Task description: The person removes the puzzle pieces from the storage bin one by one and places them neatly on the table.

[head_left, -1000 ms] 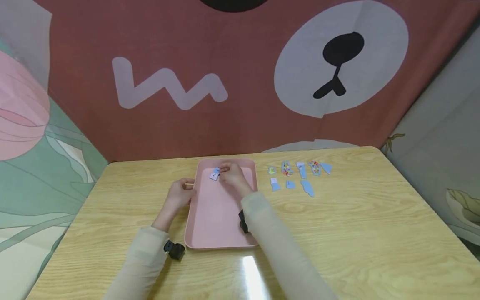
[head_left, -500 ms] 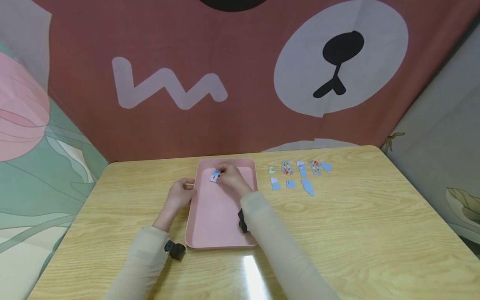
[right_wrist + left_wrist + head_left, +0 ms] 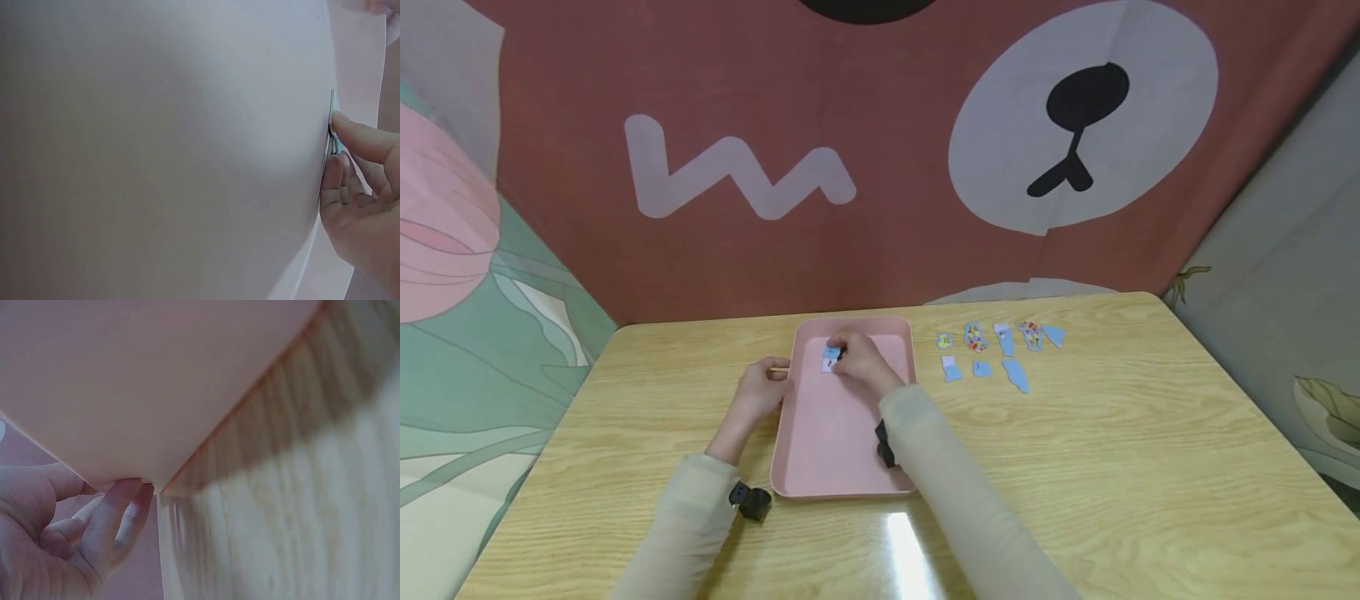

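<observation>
My right hand is over the far part of the pink tray. Its thumb and fingers pinch a thin, light-blue puzzle piece, seen edge-on in the right wrist view. A blue-and-white piece shows beside the fingertips in the head view, partly hidden by the hand. At the tray's left side, my left hand holds the rim, its thumb and fingertips at the edge. The left wrist view has the fingers up against the tray wall.
Right of the tray, several loose puzzle pieces lie in two rows, among them a multicoloured piece and a plain blue piece. Beneath everything is a wood-grain table. A printed cloth hangs behind the table's far edge.
The blue-and-white piece at my right fingertips has turned straighter and shifted slightly nearer. My right hand has moved with it a little; my left hand stays at the tray's rim.
</observation>
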`<state>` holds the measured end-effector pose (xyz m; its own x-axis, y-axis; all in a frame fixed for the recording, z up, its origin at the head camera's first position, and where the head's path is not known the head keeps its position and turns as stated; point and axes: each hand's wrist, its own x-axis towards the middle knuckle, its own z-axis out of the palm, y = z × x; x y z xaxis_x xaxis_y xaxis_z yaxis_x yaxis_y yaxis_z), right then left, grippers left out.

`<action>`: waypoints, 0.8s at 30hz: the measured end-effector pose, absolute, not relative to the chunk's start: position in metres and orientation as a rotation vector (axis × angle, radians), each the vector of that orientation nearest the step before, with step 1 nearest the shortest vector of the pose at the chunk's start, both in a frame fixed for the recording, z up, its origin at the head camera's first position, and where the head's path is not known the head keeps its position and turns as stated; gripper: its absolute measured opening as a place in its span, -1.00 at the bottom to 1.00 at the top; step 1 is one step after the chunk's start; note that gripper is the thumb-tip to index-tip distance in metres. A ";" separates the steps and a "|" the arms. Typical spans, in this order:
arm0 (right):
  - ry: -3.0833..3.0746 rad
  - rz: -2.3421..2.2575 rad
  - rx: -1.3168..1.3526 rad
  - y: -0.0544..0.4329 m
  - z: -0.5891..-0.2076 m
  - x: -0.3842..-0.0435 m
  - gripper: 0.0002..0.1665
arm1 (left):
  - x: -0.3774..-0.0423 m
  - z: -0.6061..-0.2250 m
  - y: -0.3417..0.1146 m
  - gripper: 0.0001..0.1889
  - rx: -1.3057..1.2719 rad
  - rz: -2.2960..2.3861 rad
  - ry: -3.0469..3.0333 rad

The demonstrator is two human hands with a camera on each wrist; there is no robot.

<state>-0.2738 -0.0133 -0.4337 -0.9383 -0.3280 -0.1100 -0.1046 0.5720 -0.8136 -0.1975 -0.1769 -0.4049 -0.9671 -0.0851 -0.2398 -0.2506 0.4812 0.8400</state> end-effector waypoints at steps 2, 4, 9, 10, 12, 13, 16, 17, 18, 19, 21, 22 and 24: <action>2.550 -1.311 -0.349 -0.013 -0.433 -0.274 -0.45 | -0.198 -0.405 -0.177 -0.56 -0.288 1.499 2.556; 2.552 -1.318 -0.344 -0.013 -0.434 -0.275 -0.43 | -0.198 -0.405 -0.177 -0.56 -0.286 1.505 2.553; 2.558 -1.374 -0.325 -0.014 -0.432 -0.275 -0.42 | -0.198 -0.406 -0.177 -0.56 -0.285 1.514 2.551; 2.556 -1.390 -0.315 -0.014 -0.431 -0.275 -0.43 | -0.198 -0.406 -0.177 -0.56 -0.282 1.514 2.552; 2.548 -1.422 -0.291 -0.014 -0.431 -0.274 -0.46 | -0.197 -0.406 -0.177 -0.56 -0.282 1.515 2.551; 2.547 -1.433 -0.278 -0.014 -0.431 -0.273 -0.48 | -0.197 -0.406 -0.177 -0.56 -0.284 1.516 2.551; 2.554 -1.441 -0.257 -0.014 -0.430 -0.273 -0.51 | -0.197 -0.406 -0.177 -0.56 -0.282 1.517 2.550; 2.551 -1.444 -0.250 -0.014 -0.430 -0.272 -0.52 | -0.197 -0.405 -0.177 -0.56 -0.282 1.517 2.552; 2.550 -1.444 -0.244 -0.014 -0.430 -0.272 -0.52 | -0.197 -0.405 -0.177 -0.56 -0.281 1.517 2.554; 2.546 -1.448 -0.237 -0.014 -0.430 -0.272 -0.52 | -0.197 -0.405 -0.177 -0.56 -0.281 1.517 2.556; 2.530 -1.461 -0.219 -0.014 -0.430 -0.272 -0.52 | -0.197 -0.405 -0.177 -0.56 -0.282 1.514 2.558; 2.522 -1.474 -0.207 -0.014 -0.430 -0.272 -0.52 | -0.197 -0.405 -0.177 -0.56 -0.284 1.514 2.557; 2.500 -1.506 -0.173 -0.013 -0.431 -0.271 -0.53 | -0.197 -0.405 -0.177 -0.56 -0.289 1.509 2.556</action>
